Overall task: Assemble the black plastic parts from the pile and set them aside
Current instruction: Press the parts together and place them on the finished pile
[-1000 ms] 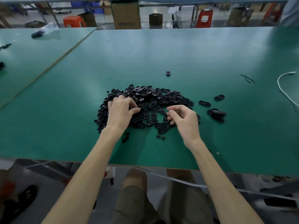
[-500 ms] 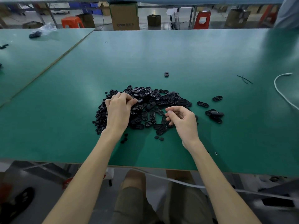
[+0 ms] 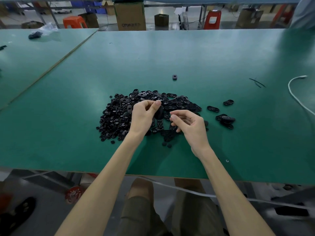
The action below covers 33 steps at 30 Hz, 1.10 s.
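Left hand (image 3: 144,113): raised over the pile (image 3: 117,116), pinching an oval part (image 3: 159,113) and offering it toward the other hand, likely for mating.
Right hand (image 3: 189,124): fingers curled just beside it; I cannot tell if they hold anything.
Set-aside parts (image 3: 225,120): right of the right hand on the tabletop (image 3: 170,57), seemingly finished.

The worktop (image 3: 170,53) has a green matt covering, smooth, with a faint soft sheen where light falls; its near edge shows bare wood-coloured board. The pile of parts (image 3: 119,116) is black plastic, smooth and glossy, catching small highlights. The oval part (image 3: 159,112) pinched in the left hand (image 3: 142,114) is the same shiny black plastic. A screw head (image 3: 227,160) set in the worktop looks like bright metal. Behind stand a matt brown cardboard box (image 3: 130,16) and a glossy orange plastic stool (image 3: 74,22). The cable (image 3: 289,86) has a smooth white jacket. The shorts (image 3: 141,215) are dull olive cloth.
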Tool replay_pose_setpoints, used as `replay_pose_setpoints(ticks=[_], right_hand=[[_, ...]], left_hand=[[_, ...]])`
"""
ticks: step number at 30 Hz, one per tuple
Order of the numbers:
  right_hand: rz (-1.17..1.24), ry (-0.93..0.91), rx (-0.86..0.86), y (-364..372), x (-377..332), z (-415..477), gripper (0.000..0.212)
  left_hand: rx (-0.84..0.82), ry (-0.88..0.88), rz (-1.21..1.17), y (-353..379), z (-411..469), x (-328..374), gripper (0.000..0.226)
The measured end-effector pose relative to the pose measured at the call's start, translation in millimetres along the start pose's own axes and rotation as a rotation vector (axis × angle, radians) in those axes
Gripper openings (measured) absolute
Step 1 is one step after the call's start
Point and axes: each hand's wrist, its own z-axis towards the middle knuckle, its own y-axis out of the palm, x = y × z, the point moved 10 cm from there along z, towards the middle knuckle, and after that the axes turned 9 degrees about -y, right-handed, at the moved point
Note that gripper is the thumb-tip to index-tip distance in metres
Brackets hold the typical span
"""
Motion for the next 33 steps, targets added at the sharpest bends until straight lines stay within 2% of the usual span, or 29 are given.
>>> replay_pose_setpoints(ticks=[9,18,22,30,33], right_hand=[[-0.038,0.0,0.0,-1.3,2.4,0.6,0.008],[0.0,0.022,0.0,0.5,4.5,-0.3,0.021],[-0.002,0.024,-0.013,1.7,4.6,0.0,0.019],[0.049,0.02,0.011,-1.2,2.7,-0.4,0.016],[0.048,0.025,-0.004,0.8,2.2,-0.5,0.016]], left_hand=[[-0.069,-0.042,-0.02,22.3,-6.9,-2.8,0.03],[-0.096,-0.069,-0.029,23.9,-11.2,-4.5,0.039],[-0.129,-0.075,-0.047,26.5,-11.3,-6.1,0.042],[-0.177,-0.09,-0.061,33.6,-15.8,-6.4,0.024],[-0.138,-0.085,-0.077,29.3,-16.3,-7.8,0.021]])
